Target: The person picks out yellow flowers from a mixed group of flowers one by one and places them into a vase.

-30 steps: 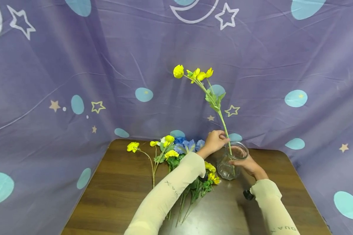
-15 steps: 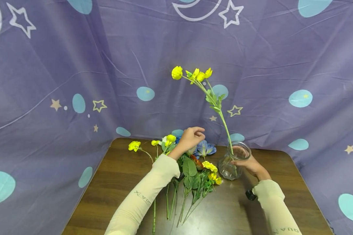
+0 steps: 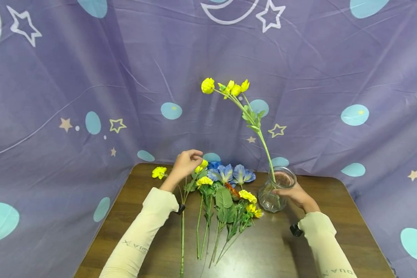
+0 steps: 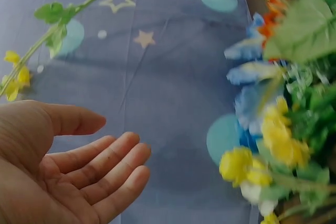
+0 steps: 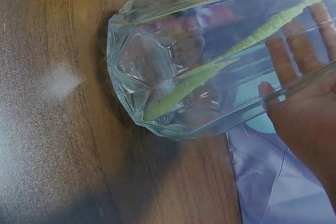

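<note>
Glass vase [image 3: 272, 201]: right of centre, lower half of head view. Reads rigid, smooth, breakable; probably slick and the heaviest item here. Best hold is just under the rim, where it narrows, thumb and fingers on opposite sides, no hard squeeze.

Yellow-flowered stem [image 3: 263, 142] stands in it, leaning to upper left, cut end down by the vase base in the right wrist view. Looks light and springy; long and top-heavy, so could pull a light vase toward its lean. Pinch on the bare stalk, keep off petals.

Right hand [image 3: 297, 197] has the vase: thumb across the near side below the rim, fingers round the far side, visible through the glass. Vase sits directly in that grip, to the hand's left in head view.

Left hand [image 3: 185, 165]: holds nothing, fingers loosely bent, thumb well apart from them. It's left of centre, above loose yellow flowers [image 3: 204, 181]; contact can't be told from head view. Blue flowers [image 3: 242, 175] lie further right, between it and the vase.
</note>
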Motion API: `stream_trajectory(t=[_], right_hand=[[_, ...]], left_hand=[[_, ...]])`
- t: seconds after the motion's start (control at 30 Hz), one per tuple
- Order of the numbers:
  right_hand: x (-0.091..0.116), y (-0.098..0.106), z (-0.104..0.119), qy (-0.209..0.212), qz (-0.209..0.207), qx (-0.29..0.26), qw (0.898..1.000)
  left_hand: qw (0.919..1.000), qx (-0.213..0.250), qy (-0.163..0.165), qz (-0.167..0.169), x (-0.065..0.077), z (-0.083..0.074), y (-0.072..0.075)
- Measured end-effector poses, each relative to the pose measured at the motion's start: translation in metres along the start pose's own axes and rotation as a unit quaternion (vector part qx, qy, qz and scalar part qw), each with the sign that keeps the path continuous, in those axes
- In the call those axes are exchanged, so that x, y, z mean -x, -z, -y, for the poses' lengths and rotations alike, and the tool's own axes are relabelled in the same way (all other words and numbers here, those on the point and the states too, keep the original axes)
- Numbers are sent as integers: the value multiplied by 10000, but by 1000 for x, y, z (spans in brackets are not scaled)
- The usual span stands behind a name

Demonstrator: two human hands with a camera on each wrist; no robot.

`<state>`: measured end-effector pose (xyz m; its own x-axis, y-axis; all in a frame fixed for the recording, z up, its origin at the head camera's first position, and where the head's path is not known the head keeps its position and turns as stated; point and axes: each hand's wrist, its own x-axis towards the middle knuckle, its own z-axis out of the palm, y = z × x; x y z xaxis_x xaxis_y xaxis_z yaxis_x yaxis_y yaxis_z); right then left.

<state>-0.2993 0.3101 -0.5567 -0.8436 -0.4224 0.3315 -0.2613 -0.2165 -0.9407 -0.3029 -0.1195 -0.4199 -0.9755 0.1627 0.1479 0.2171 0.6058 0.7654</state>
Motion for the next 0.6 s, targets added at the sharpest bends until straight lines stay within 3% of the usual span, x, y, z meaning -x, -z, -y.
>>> stream_trajectory(t=[0.23, 0.37, 0.47, 0.6], right_hand=[[-3, 1, 3, 10, -11, 69, 10000], [-3, 0, 1, -28, -35, 180, 9998], [-2, -1, 0, -41, -69, 258, 9996], [0, -2, 0, -47, -88, 275, 9996]], left_hand=[[9968, -643, 91, -470, 17, 20, 16], [9934, -901, 439, -556, 31, 34, 21], [9897, -1079, 888, -303, 42, 43, 24], [9800, -1369, 1406, 335, 53, 47, 29]])
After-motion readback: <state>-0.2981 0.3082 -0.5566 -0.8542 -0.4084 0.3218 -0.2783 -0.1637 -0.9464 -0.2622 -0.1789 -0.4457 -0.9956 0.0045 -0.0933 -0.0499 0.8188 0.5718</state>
